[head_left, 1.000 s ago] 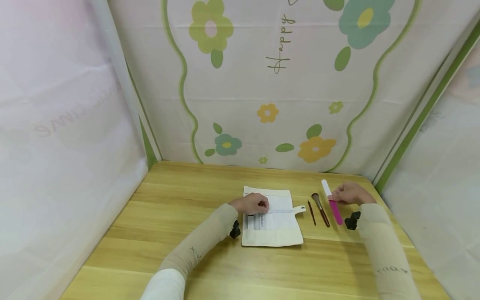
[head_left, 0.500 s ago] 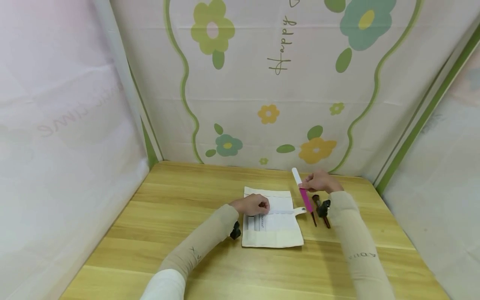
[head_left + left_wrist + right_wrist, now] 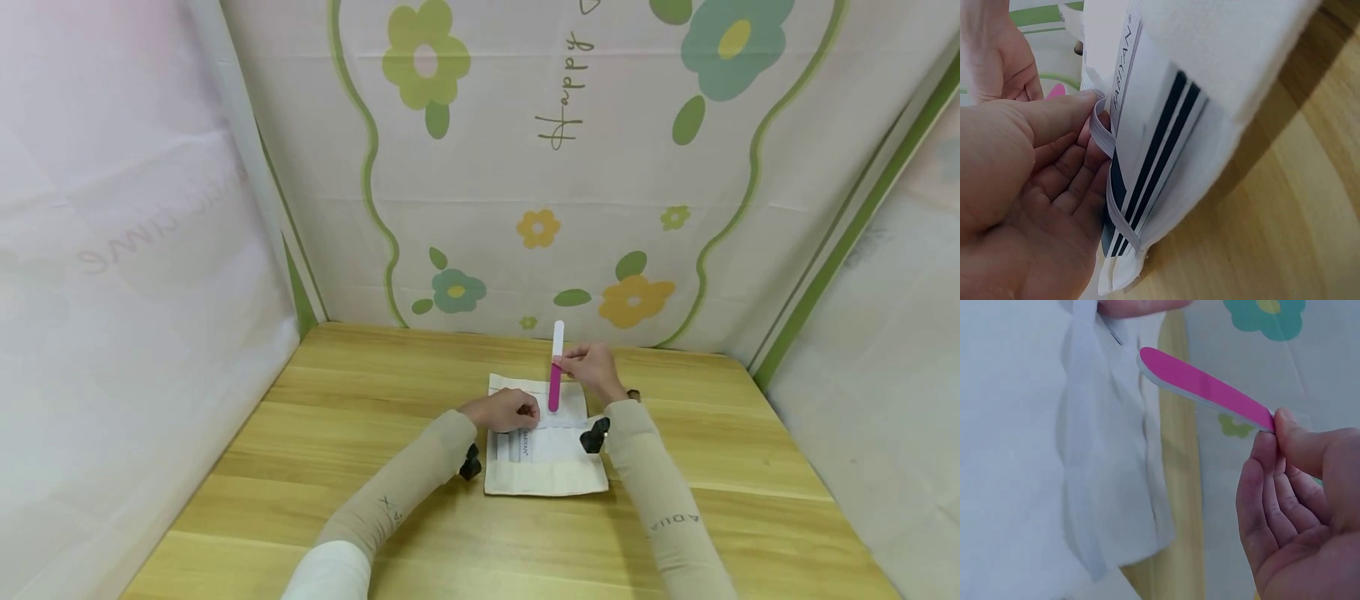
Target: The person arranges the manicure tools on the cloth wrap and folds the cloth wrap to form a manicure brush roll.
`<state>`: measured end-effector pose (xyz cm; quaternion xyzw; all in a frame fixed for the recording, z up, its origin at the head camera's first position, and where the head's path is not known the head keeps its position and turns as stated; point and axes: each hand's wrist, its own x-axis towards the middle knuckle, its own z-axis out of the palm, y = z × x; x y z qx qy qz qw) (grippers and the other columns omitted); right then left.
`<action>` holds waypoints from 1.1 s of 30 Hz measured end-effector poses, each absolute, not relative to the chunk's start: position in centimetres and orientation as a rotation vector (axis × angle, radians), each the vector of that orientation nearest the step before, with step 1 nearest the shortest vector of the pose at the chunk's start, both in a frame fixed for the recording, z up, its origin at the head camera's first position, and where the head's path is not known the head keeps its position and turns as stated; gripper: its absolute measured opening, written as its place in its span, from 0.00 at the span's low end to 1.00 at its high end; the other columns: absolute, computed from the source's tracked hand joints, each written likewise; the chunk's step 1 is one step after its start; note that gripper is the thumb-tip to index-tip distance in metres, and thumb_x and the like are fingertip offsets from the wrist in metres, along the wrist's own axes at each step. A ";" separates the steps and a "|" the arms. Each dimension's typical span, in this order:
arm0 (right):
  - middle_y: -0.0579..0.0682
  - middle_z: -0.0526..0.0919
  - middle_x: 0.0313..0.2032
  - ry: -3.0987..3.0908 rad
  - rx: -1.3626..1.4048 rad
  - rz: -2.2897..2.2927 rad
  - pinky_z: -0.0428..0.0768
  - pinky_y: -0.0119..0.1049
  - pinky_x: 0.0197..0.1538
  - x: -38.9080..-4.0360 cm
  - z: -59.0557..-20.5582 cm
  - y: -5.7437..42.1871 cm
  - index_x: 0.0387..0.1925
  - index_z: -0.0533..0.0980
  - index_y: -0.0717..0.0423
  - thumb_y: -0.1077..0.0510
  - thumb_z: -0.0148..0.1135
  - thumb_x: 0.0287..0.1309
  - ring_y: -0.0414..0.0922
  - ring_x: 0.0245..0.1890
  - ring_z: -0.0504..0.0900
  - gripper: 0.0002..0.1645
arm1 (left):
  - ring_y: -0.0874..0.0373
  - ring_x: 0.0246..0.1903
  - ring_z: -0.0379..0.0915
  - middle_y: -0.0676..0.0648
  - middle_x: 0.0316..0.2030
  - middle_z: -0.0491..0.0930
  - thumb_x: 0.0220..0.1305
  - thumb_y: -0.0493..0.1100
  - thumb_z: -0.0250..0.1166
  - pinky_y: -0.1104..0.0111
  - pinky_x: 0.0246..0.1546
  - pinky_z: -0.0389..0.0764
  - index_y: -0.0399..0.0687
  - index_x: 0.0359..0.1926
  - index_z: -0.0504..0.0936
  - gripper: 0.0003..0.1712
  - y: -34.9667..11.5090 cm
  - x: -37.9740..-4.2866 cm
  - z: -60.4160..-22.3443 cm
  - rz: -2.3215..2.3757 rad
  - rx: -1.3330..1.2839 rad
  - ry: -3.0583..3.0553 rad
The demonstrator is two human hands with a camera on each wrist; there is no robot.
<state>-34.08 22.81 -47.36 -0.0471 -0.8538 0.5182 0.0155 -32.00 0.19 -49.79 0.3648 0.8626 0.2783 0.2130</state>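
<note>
A white fabric pouch [image 3: 547, 477] lies unfolded on the table, an elastic band [image 3: 1105, 130] running across its middle. My left hand [image 3: 501, 410] pinches this band between thumb and finger, lifting a loop of it in the left wrist view. Under the band sits a flat packet [image 3: 1154, 150] with dark stripes and printed lettering. Above the pouch's far half, my right hand [image 3: 596, 367] pinches a pink and white nail file [image 3: 1210, 390] near its middle. The pink end points down toward the pouch, the white end up.
Right of the pouch, a brush [image 3: 633, 394] is mostly hidden behind the right forearm. Floral fabric walls [image 3: 465, 183] enclose the wooden table [image 3: 360, 383] at the back and sides.
The right hand has carried the nail file leftward from beyond the brushes to over the pouch, turning it more upright. The left hand has stayed at the band.
</note>
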 end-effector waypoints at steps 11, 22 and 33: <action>0.52 0.92 0.33 -2.677 -0.239 1.660 0.87 0.36 0.39 -34.1 -48.9 21.6 0.42 0.88 0.63 0.55 0.74 0.65 0.39 0.29 0.84 0.13 | 0.67 0.33 0.70 0.56 0.32 0.78 0.79 0.42 0.62 0.75 0.40 0.72 0.49 0.39 0.85 0.08 0.1 -31.9 -49.5 0.787 1.023 2.403; 0.52 0.90 0.32 -2.713 -0.200 1.652 0.77 0.30 0.31 -33.3 -50.1 21.0 0.39 0.88 0.65 0.57 0.74 0.65 0.39 0.28 0.81 0.12 | 0.67 0.32 0.70 0.57 0.30 0.77 0.79 0.43 0.62 0.75 0.39 0.72 0.50 0.39 0.84 0.08 0.2 -31.9 -49.8 0.789 1.006 2.399; 0.52 0.91 0.33 -2.788 -0.151 1.691 0.82 0.30 0.34 -32.7 -50.9 21.2 0.39 0.89 0.63 0.57 0.72 0.67 0.40 0.29 0.84 0.11 | 0.67 0.30 0.69 0.57 0.29 0.76 0.79 0.43 0.62 0.75 0.37 0.72 0.49 0.38 0.83 0.09 0.1 -31.6 -49.5 0.790 1.018 2.401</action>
